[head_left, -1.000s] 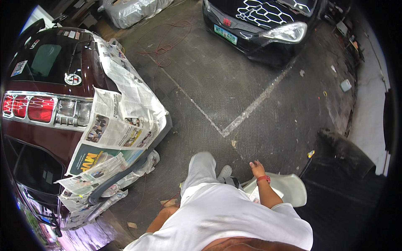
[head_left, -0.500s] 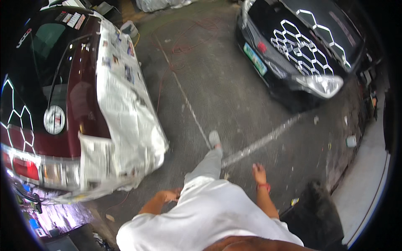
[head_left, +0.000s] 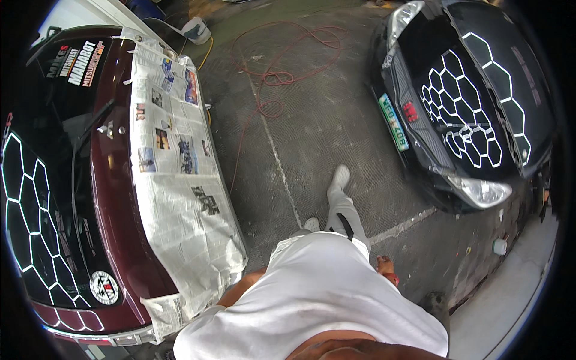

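Note:
My right hand hangs beside my right hip over the dark floor. It holds nothing I can see, and its fingers are loosely bent and apart. A red band circles that wrist. On the other side my left forearm shows, but my shirt covers the left hand. Nearest to that arm is the newspaper masking taped over the side of a maroon car. My legs, in grey trousers, are in mid-step.
A black car with white hexagon outlines stands ahead on the right. A red hose lies coiled on the floor. Farther off, a white bucket sits past the masked car. A small pale container lies by the right-hand ledge.
I have stepped forward, with the other foot now leading. The view has turned slightly left, and the black car appears farther right. My left hand has slipped out of sight behind my shirt.

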Tool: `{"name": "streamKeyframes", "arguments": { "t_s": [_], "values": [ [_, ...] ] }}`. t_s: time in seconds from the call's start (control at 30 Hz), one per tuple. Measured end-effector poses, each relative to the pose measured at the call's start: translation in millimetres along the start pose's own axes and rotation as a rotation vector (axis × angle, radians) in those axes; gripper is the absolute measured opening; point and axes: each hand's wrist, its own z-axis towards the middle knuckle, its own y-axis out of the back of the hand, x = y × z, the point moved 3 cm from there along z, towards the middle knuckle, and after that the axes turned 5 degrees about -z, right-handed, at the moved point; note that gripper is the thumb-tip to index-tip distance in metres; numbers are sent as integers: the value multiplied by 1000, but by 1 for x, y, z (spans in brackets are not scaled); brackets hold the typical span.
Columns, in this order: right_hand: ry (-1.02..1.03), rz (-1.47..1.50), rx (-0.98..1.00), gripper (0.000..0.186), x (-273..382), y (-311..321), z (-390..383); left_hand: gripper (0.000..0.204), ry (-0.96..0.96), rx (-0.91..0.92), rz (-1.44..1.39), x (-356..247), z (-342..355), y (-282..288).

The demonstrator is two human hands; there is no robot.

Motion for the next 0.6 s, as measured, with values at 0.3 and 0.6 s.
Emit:
{"name": "streamKeyframes", "arguments": {
  "t_s": [0.3, 0.6],
  "values": [
    [413, -566, 88, 53, 228, 232, 304, 77, -35, -65, -138, -212, 17, 52],
    [629, 1, -409, 71, 721, 539, 498, 78, -37, -111, -289, -388, 26, 154]
  ]
}}
